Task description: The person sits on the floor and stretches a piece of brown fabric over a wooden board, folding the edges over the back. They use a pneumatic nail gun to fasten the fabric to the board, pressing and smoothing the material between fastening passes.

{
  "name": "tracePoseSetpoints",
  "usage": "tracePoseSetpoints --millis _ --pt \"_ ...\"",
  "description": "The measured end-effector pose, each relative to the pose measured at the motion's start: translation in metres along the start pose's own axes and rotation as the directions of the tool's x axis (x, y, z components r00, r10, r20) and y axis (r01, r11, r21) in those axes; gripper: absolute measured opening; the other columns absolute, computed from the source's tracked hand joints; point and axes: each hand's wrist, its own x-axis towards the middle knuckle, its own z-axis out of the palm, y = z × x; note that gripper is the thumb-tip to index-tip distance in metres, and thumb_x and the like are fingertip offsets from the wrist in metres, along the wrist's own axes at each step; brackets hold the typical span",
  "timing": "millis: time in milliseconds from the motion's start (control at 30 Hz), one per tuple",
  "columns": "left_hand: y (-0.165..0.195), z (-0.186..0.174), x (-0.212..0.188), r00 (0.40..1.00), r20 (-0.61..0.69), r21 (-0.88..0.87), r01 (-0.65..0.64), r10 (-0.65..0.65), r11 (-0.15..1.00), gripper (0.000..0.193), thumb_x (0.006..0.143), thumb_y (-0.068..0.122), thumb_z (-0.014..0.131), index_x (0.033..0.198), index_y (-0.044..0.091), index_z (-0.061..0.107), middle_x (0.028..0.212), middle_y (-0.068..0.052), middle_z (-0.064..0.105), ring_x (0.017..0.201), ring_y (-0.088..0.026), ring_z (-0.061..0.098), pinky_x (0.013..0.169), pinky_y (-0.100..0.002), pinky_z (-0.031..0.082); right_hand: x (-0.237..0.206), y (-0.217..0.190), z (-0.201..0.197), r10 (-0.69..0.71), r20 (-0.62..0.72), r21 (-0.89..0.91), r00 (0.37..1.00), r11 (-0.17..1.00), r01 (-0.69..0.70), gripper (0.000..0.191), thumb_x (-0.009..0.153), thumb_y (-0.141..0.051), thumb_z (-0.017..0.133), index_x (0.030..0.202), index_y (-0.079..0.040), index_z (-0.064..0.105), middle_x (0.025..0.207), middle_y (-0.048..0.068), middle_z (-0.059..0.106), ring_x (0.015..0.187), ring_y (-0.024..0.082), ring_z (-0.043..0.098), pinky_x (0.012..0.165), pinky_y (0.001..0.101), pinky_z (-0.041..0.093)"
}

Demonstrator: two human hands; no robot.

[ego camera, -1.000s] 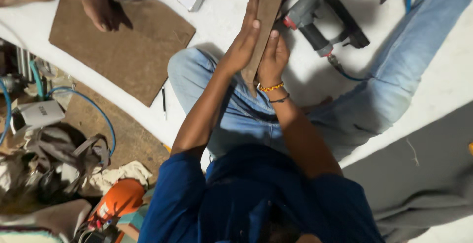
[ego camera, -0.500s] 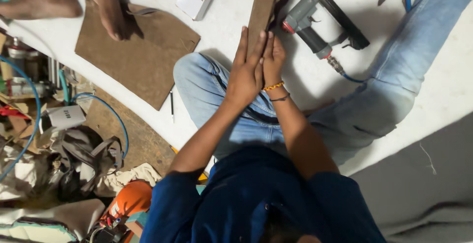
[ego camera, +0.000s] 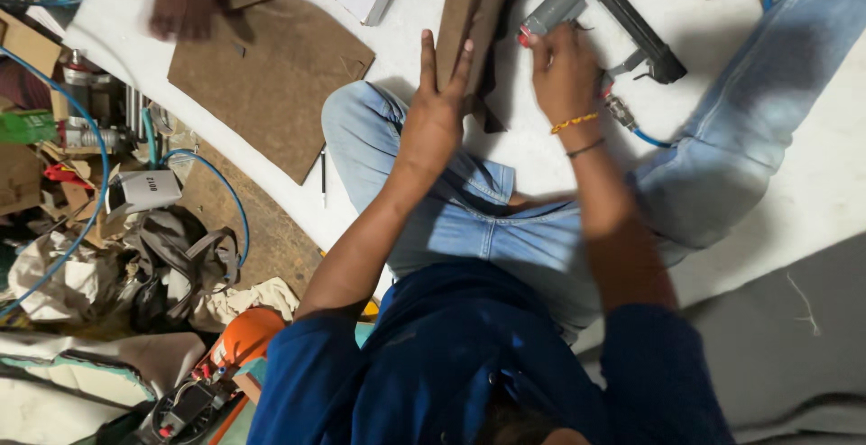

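Brown board [ego camera: 474,12]: left hand [ego camera: 437,116] still flat on; right hand [ego camera: 564,71] now grips nailer [ego camera: 595,8].

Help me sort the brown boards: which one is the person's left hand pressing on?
The narrow upright strip at top centre, under the left hand. The wide flat board lies apart to its left, untouched by that hand.
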Motion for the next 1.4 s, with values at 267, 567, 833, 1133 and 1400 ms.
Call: tracePoseSetpoints --millis 267,567,833,1133,1400 --pt "-0.007 -0.01 0.007 0.992 -0.063 0.023 -0.105 0.106 0.994 0.079 0.083 -0.002 0.073 0.156 0.014 0.046 0.167 -0.032 0.002 0.129 -0.054 0.054 0.091 -0.045 0.059 0.003 0.022 -0.011 -0.195 -0.036 -0.495 0.98 0.855 0.152 0.049 0.075 -0.009 0.081 0.116 -0.003 0.054 0.107 0.019 0.064 0.094 0.04 0.062 0.081 0.0481 0.052" --pt "-0.034 -0.011 0.007 0.989 -0.066 0.03 -0.129 0.131 0.991 0.076 0.084 -0.007 0.066 0.156 0.014 0.05 0.17 -0.025 0.004 0.138 -0.049 0.052 0.093 -0.041 0.06 -0.024 -0.014 -0.08 -0.228 0.08 0.327 0.97 0.925 0.191 0.04 0.086 -0.012 0.078 0.12 0.0 0.06 0.099 0.016 0.07 0.09 0.034 0.071 0.079 0.0433 0.056" --pt "-0.035 -0.015 0.007 0.992 -0.06 -0.003 -0.108 0.108 0.994 0.058 0.09 -0.008 0.061 0.146 0.011 0.062 0.171 -0.025 0.003 0.124 -0.047 0.063 0.082 -0.044 0.06 -0.025 -0.045 -0.058 -0.327 0.198 0.363 0.924 0.9 0.241 0.026 0.08 -0.019 0.081 0.096 -0.002 0.07 0.085 0.017 0.072 0.078 0.029 0.073 0.071 0.0383 0.056" --pt "-0.04 -0.016 0.009 0.999 0.002 -0.025 -0.054 0.054 0.998 0.059 0.084 -0.004 0.068 0.142 0.007 0.063 0.168 -0.026 0.004 0.123 -0.044 0.063 0.083 -0.043 0.059 -0.007 -0.033 -0.055 -0.244 0.207 0.45 0.948 0.884 0.129 0.026 0.084 -0.019 0.077 0.1 0.0 0.069 0.084 0.012 0.072 0.078 0.017 0.071 0.072 0.0355 0.056" --pt "-0.052 -0.008 0.007 0.963 -0.182 -0.115 -0.224 0.201 0.968 0.094 0.1 -0.011 0.061 0.17 0.007 0.001 0.172 -0.019 0.015 0.158 -0.039 0.03 0.128 -0.041 0.045 -0.031 -0.042 -0.067 -0.272 0.231 0.373 0.934 0.911 0.173 0.027 0.079 -0.018 0.08 0.096 -0.001 0.07 0.084 0.016 0.072 0.077 0.024 0.073 0.07 0.0376 0.057"
